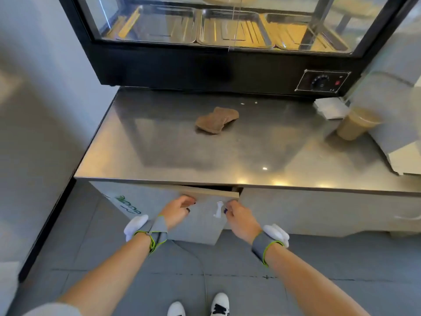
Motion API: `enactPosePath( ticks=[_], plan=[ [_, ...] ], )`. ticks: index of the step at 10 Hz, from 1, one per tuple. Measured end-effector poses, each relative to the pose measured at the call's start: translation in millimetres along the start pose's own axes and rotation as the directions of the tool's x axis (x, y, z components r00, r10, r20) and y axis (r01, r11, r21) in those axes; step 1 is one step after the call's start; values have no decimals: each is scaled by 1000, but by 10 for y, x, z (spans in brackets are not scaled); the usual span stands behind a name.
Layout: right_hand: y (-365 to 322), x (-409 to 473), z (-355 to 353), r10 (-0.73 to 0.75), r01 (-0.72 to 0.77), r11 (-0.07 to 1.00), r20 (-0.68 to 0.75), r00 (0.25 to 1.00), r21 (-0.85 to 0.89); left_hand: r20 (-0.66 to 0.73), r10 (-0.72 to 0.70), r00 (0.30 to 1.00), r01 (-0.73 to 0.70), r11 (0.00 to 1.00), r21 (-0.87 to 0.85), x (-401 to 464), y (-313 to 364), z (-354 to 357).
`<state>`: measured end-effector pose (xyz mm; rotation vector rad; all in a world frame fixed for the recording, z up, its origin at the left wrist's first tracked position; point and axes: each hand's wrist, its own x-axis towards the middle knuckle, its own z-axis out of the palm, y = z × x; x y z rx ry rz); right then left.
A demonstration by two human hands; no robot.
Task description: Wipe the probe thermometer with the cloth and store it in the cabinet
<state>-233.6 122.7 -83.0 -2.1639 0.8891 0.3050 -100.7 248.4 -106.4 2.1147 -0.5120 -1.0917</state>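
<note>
Our right hand (239,216) has its fingers (229,208) curled beside the white handle (218,209) of the cabinet door (205,221), which stands ajar; whether they grip it we cannot tell. Our left hand (178,209) curls loosely at nine o'clock of the handle. The brown cloth (217,120) lies on the bench (227,151) at twelve o'clock. The thermometer is not visible.

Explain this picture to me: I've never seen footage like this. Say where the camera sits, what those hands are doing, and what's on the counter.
The single picture comes from a camera worn on a person's head, looking down past their arms. Both wrists wear grey straps with white sensor pods. The left hand and right hand are at the cabinet door under the steel counter, which stands slightly ajar; the right hand is beside its white handle. On the counter lie a brown cloth, some white paper and a cup of beige drink. Behind it stands a glass display warmer. No thermometer is visible.
</note>
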Motion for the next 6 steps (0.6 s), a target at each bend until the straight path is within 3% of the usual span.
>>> enactPosePath(
  ticks=[3,5,6],
  plan=[
    [-88,356,-94,14,-14,1000,-17,1000,-1,-3,26,1000,-26,996,85,173,55,-171],
    [-141,352,-139,28,-22,997,70,997,-76,50,47,998,-58,962,267,125,72,-203],
    [-214,303,-204,51,-37,995,152,987,-94,133,-50,990,1,939,345,55,190,-262]
  ],
)
